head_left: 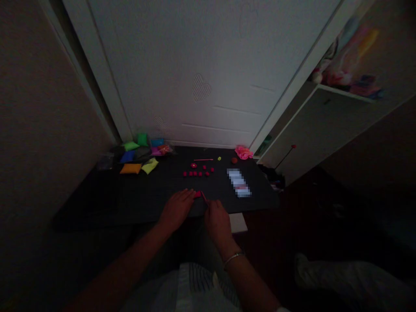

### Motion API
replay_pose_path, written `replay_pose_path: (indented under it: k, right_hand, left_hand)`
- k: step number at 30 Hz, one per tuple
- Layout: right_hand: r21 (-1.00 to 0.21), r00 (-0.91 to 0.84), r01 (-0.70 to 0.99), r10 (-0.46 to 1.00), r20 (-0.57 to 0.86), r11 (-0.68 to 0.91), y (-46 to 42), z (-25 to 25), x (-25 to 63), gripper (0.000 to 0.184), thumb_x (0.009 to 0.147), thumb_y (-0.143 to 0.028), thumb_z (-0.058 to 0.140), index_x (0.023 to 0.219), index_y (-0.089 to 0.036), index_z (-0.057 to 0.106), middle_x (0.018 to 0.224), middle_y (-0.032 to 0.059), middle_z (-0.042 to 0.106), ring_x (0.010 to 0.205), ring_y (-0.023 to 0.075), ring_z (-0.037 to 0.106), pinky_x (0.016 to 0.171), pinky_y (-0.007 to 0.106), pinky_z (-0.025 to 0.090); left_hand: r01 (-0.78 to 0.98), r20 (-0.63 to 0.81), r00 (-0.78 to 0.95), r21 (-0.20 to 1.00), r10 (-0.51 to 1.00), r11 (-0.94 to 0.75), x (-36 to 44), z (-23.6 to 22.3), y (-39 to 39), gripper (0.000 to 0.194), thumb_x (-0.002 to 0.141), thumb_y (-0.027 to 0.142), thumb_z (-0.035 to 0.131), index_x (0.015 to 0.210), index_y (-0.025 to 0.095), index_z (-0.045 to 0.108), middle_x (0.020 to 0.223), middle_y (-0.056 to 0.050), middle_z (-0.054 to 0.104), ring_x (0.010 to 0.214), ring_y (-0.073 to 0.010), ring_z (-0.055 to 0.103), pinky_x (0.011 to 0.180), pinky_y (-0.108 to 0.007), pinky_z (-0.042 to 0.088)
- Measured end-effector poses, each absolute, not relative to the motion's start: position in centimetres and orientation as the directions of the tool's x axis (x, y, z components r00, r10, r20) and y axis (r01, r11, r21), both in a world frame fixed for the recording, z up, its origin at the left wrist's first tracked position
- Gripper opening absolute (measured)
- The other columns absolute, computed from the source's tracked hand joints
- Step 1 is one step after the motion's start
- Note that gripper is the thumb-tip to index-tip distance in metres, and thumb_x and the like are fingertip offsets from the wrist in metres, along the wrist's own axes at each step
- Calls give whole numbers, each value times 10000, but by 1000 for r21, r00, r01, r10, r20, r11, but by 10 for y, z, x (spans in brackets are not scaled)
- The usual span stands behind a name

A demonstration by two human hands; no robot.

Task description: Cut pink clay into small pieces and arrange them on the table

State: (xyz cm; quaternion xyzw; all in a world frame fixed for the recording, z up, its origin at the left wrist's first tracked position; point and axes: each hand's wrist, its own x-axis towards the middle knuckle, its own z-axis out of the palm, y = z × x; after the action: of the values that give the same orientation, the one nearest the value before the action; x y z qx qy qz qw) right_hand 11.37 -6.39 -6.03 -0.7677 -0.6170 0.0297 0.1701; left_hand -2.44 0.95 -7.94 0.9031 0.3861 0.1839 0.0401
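Observation:
On the dark table (152,197), close to its front edge, lies a small strip of red modelling clay (197,194). The fingers of my left hand (177,209) are together and hold the strip's left end, covering part of it. My right hand (217,219) is closed around a thin pink modelling tool (203,197), whose tip is at the right end of the clay. Beyond my hands sit several small red clay pieces (195,173) in a row, with a few more behind them, including a red piece with a pale spot (193,165).
Colourful clay packets (130,168) lie at the back left. Farther back are a thin pink stick (203,160), a yellow bit (219,158), a reddish-brown ball (234,160) and crumpled pink material (243,152). A blurred-out phone-like rectangle (238,183) lies right. A white panel stands behind.

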Motion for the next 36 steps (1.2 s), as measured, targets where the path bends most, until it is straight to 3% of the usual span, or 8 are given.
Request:
replay_pose_path:
  k: [6,22,36]
  right_hand:
    - [-267,315,922,944,96,-281,-69,-47,110,163,871,-198,372,886,-158,529,795,49,621,705,145,609,574,220,389]
    - [-241,245,945,967,70,-222,-64,-58,100,167,897,-228,339,888,-167,495,767,40,646,673,133,635,518,197,366]
    - [-181,235,961,961,144,-208,-63,-65,100,147,895,-235,351,833,-175,471,720,23,647,618,123,633,462,203,317]
  left_hand:
    - [655,290,675,187,678,-732,-25,-86,10,405,851,168,329,1241,178,440,1293,-63,471,1184,-191,431,997,-402,323]
    - [651,234,692,208,683,-730,-25,-85,11,419,846,150,326,1254,154,420,1293,-78,467,1193,-184,419,1012,-410,305]
    - [658,237,682,216,692,-722,-23,-83,9,423,842,145,334,1256,166,418,1284,-68,480,1182,-175,433,1010,-399,314]
